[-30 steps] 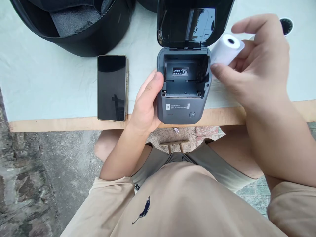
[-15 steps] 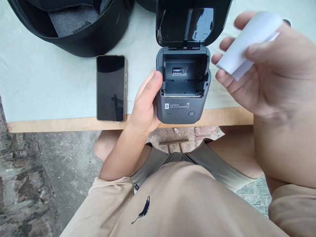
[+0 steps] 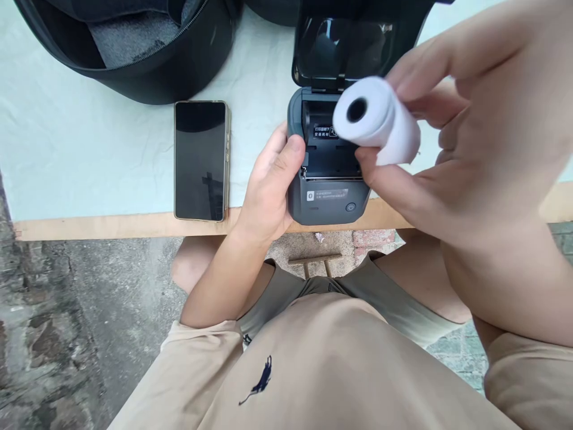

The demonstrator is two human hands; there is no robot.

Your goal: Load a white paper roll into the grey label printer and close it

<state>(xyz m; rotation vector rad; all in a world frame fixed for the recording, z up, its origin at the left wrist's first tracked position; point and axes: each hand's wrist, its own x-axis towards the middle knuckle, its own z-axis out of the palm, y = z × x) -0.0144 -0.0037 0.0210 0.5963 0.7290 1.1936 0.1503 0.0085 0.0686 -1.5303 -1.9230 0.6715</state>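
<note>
The right hand (image 3: 478, 143) pinches a white paper roll (image 3: 396, 128) between thumb and fingers, tilted over the open compartment (image 3: 329, 159) of a grey portable printer (image 3: 329, 206), whose side the left hand (image 3: 271, 191) clasps. The roll looks light and smooth, probably firm around its hollow core but easily creased at its loose outer end, so a gentle hold across the curved side suits it; the printer's rigid-looking body likely bears a firmer side grip.
</note>
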